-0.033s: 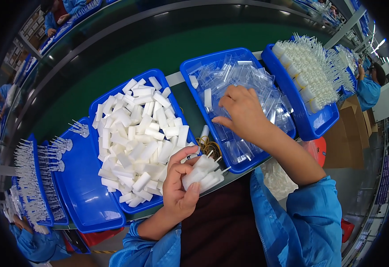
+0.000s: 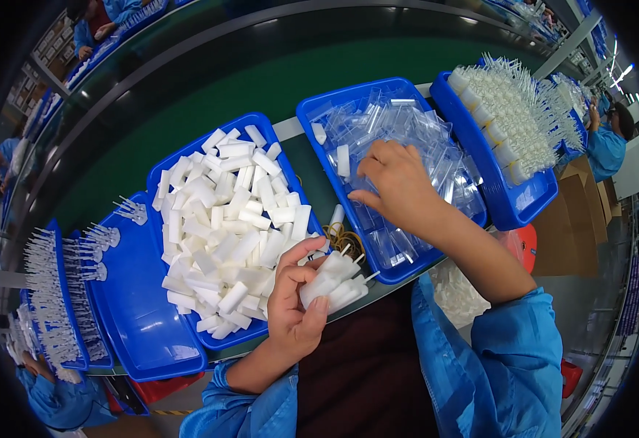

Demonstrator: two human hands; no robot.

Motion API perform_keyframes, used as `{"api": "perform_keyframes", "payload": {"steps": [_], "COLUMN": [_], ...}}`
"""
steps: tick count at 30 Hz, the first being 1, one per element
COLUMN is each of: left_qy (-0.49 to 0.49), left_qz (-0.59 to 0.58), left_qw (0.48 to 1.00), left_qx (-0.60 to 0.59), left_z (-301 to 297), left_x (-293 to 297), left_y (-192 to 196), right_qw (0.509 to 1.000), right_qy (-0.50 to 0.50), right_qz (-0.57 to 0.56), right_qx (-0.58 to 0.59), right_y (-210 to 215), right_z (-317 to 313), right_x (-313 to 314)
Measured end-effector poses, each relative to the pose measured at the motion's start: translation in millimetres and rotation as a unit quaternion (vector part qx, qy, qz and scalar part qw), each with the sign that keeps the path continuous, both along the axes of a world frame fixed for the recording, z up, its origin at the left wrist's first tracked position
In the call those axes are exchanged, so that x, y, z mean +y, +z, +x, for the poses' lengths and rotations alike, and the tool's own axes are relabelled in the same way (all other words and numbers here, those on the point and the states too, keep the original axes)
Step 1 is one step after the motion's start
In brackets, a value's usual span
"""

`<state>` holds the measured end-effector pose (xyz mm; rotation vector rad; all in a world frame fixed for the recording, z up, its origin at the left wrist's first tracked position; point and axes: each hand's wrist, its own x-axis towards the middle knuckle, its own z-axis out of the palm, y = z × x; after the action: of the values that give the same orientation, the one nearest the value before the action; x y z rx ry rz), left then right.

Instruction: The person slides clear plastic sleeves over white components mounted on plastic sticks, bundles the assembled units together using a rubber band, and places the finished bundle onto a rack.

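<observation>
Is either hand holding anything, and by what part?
The left hand grips several white pieces by their wide bodies, thin stems sticking out. The right hand is over clear plastic pieces; whether it grips one cannot be told.

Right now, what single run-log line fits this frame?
left hand: holding stemmed white pieces | right hand: over clear plastic pieces, thumb and fingers apart | nearby: white blocks in blue tray

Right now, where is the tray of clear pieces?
In the head view, the tray lies right of centre, beneath the right hand, with white pieces to its left.
</observation>
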<state>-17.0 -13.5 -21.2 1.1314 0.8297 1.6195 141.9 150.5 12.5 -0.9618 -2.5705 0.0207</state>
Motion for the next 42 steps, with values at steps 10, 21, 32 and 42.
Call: {"api": "perform_keyframes", "payload": {"steps": [10,21,32,42], "left_qy": [0.058,0.093,0.106,0.078], "left_qz": [-0.018,0.026,0.025,-0.040], "left_qw": [0.991,0.963,0.954,0.981], "left_qx": [0.122,0.251,0.278,0.175], "left_z": [1,2,5,9], "left_x": [9,9,9,10], "left_y": [8,12,12,11], "right_qw": [0.841,0.689,0.667,0.658], "right_qy": [0.026,0.045,0.046,0.064], "right_qz": [-0.403,-0.530,-0.539,-0.517], "right_qx": [0.360,0.493,0.512,0.544], "right_y": [25,23,13,8], "right_z": [19,14,7,4], "right_x": [-38,-83,-86,-94]}}
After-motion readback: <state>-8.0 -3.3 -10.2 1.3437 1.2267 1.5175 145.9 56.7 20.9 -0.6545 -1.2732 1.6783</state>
